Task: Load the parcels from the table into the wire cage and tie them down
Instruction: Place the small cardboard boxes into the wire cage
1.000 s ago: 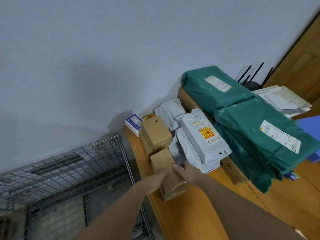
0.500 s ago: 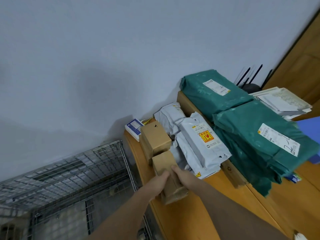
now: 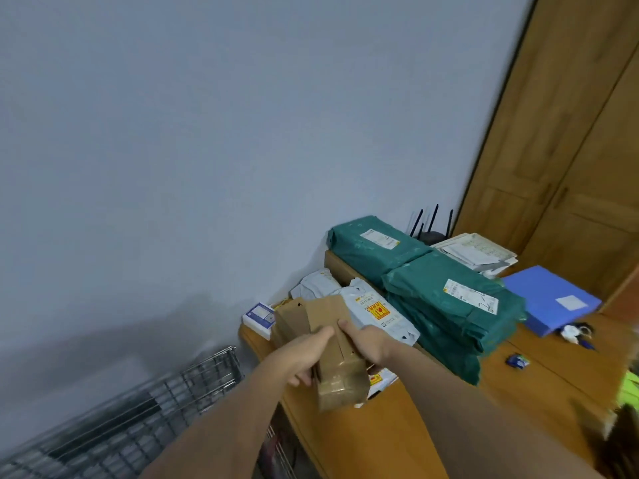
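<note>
Gripping the brown box (image 3: 337, 354), both hands seemingly clear the table edge (image 3: 297, 414).

Wooden table (image 3: 397, 433): green parcels (image 3: 449, 305), white mailers (image 3: 377, 312), blue folder (image 3: 549, 299), keys (image 3: 577, 331).

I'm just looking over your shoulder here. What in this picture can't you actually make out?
- Head view, wire cage: blurred, cut off by the left and bottom edges; its inside is unreadable.
- Labels on the green parcels: print too small.
- Brown box: both hands, left and right, cover its sides, and its underside is hidden.
- Second brown box: partly hidden behind the held one.
- Right edge: blurred, yellow-green thing unidentifiable.
</note>
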A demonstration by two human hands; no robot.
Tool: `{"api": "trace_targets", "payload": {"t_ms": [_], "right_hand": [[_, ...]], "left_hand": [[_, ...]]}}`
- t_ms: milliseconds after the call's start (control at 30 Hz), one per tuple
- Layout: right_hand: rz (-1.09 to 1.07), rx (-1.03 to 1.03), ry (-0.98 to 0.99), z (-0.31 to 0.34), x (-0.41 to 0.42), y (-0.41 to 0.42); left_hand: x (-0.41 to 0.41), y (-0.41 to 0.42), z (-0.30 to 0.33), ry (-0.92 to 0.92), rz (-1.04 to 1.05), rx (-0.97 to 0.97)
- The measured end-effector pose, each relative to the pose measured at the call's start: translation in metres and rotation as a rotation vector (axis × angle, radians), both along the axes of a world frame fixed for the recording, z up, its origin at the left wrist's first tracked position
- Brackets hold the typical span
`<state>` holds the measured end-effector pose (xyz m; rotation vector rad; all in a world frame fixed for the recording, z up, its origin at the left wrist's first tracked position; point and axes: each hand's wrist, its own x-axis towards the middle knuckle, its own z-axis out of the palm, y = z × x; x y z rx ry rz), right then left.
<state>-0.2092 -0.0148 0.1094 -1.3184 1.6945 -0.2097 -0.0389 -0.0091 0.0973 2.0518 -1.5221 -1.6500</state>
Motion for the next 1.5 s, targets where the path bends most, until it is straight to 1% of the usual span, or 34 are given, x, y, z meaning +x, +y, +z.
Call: {"api": "trace_targets", "payload": {"t_ms": [133, 233, 333, 467, 567, 767, 900, 1033, 1200, 1433, 1500], "right_hand": [[-0.023, -0.142, -0.011, 0.064, 0.015, 0.027], [-0.023, -0.226, -0.035, 0.094, 0.029, 0.045], [-0.017, -0.271, -0.05, 0.106, 0.048, 0.065], [0.033, -0.282, -0.072, 0.103, 0.099, 0.088], [0.112, -0.279, -0.079, 0.091, 0.156, 0.104], [0.374, -0.219, -0.106, 0.051, 0.306, 0.15], [0.505, -0.128, -0.169, 0.018, 0.402, 0.196], [0.597, -0.058, -0.201, -0.012, 0.474, 0.235], [0.689, 0.016, -0.163, -0.045, 0.527, 0.248], [0.74, 0.045, -0.106, -0.095, 0.558, 0.207], [0.71, 0.043, -0.086, -0.117, 0.564, 0.195]], "left_hand": [[0.012, 0.017, 0.065, -0.088, -0.005, -0.201], [0.025, 0.037, 0.1, -0.128, -0.033, -0.309], [0.047, 0.062, 0.119, -0.144, -0.024, -0.349], [0.095, 0.101, 0.119, -0.19, -0.006, -0.368], [0.15, 0.131, 0.107, -0.204, 0.077, -0.354], [0.288, 0.213, 0.075, -0.269, 0.301, -0.266], [0.372, 0.273, 0.047, -0.233, 0.487, -0.223], [0.435, 0.326, 0.017, -0.286, 0.61, -0.163], [0.476, 0.353, -0.011, -0.283, 0.71, -0.128], [0.5, 0.319, -0.065, -0.321, 0.722, -0.07], [0.5, 0.307, -0.089, -0.288, 0.757, -0.057]]}}
